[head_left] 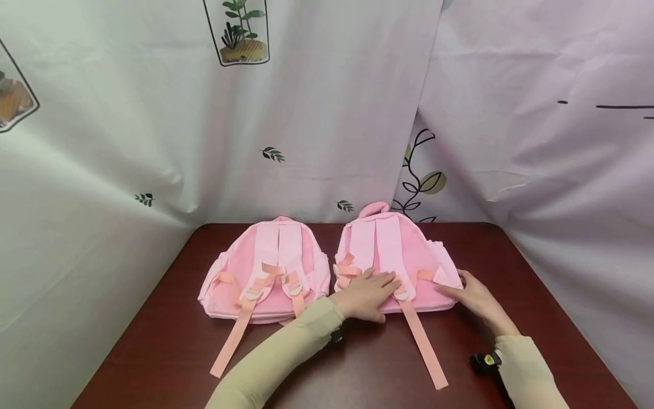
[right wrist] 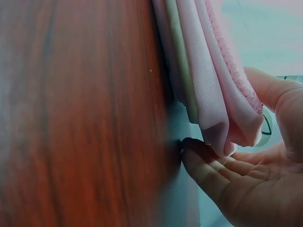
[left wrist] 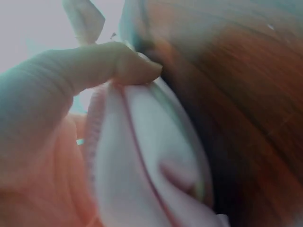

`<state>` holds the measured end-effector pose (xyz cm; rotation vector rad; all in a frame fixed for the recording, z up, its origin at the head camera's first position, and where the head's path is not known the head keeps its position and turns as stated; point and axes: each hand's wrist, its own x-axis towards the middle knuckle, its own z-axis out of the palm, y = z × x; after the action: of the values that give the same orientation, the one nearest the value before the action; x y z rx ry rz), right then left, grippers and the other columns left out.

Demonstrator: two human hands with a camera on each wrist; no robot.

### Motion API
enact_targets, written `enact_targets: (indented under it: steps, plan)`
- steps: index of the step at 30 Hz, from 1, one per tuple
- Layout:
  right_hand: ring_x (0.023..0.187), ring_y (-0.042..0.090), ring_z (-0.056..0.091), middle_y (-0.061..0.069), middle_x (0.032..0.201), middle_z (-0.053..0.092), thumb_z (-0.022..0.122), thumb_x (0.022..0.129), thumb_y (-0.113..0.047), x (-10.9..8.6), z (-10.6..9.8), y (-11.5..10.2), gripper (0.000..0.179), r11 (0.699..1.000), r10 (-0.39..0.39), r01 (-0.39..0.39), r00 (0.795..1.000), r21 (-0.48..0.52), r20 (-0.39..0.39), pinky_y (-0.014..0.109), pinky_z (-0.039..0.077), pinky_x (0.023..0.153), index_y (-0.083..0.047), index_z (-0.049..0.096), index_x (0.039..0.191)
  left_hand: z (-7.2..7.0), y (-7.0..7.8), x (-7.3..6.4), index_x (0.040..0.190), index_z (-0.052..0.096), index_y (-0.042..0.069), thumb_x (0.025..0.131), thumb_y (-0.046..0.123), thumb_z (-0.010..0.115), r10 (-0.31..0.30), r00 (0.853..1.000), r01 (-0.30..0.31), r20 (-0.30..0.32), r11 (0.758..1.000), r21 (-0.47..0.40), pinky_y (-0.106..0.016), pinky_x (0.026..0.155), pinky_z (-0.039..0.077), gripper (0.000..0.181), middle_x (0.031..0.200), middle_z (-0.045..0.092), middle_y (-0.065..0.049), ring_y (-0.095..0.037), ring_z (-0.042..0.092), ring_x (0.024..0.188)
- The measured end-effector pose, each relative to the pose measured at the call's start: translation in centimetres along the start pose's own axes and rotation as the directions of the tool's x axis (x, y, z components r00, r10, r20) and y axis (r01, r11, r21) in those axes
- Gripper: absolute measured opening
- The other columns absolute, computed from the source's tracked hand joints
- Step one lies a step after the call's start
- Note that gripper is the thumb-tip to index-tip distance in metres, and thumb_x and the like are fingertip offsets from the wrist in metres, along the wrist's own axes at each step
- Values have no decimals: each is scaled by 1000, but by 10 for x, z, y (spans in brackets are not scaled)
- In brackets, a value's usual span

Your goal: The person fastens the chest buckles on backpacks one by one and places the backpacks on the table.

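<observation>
Two pink backpacks lie side by side on the table, shoulder straps facing up. On the right backpack (head_left: 415, 247), my left hand (head_left: 367, 296) rests with fingers spread over the lower straps. Its thumb (left wrist: 135, 68) presses at the bag's bottom edge in the left wrist view. My right hand (head_left: 482, 301) grips the lower right corner of that same bag, thumb on the plush back and fingers (right wrist: 203, 170) around the side and underneath. An orange webbing end (head_left: 423, 343) trails from this bag toward me. The left backpack (head_left: 244, 250) lies untouched beside it.
Both bags lie on a dark red wooden table (head_left: 163, 335). Loose webbing (head_left: 232, 341) from the left backpack stretches over the tabletop. White patterned curtains (head_left: 327, 113) enclose the table at the back and both sides.
</observation>
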<state>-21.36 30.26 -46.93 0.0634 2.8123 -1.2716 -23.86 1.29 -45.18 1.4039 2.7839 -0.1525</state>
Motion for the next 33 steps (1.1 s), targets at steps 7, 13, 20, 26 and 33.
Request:
enact_targets:
  steps: [7, 13, 20, 26, 33]
  plan:
    - [128, 48, 44, 37, 145, 39, 70, 91, -49, -1, -4, -4, 96, 999, -20, 20, 1000, -30, 16, 63, 37, 106, 12, 25, 150, -19, -4, -16, 153, 45, 15, 93, 38, 69, 25, 994, -37, -102, 992, -118, -38, 121, 23, 68, 155, 45, -3, -18, 35, 146]
    - [132, 53, 39, 40, 146, 36, 74, 90, -37, 3, -12, -12, 94, 991, -119, 119, 993, -56, -8, 66, 33, 107, 16, 24, 150, -39, -27, -34, 149, 50, 10, 98, 34, 64, -15, 979, -26, -205, 980, -197, -38, 118, 29, 58, 151, 49, -11, -25, 41, 143]
    - [129, 56, 43, 40, 146, 37, 75, 90, -33, 1, -24, -30, 89, 977, -195, 189, 979, -95, -56, 64, 38, 104, 15, 29, 149, -53, -49, -49, 148, 51, 9, 99, 33, 63, -150, 953, 68, -264, 952, -297, -41, 115, 35, 56, 152, 49, -11, -27, 43, 141]
    - [127, 53, 48, 34, 146, 44, 74, 92, -34, -4, -27, -51, 78, 963, -266, 258, 957, -78, -116, 62, 40, 104, 7, 40, 148, -58, -54, -50, 148, 50, 9, 100, 33, 62, -189, 943, 85, -275, 933, -351, -41, 115, 34, 55, 151, 49, -10, -27, 43, 141]
    - [132, 46, 47, 26, 144, 52, 76, 91, -34, -5, -11, -62, 66, 943, -332, 323, 934, -83, -132, 63, 39, 104, 2, 53, 142, -46, -51, -47, 146, 53, 7, 100, 28, 63, -182, 949, 60, -256, 904, -423, -40, 112, 39, 51, 148, 52, -11, -25, 48, 137]
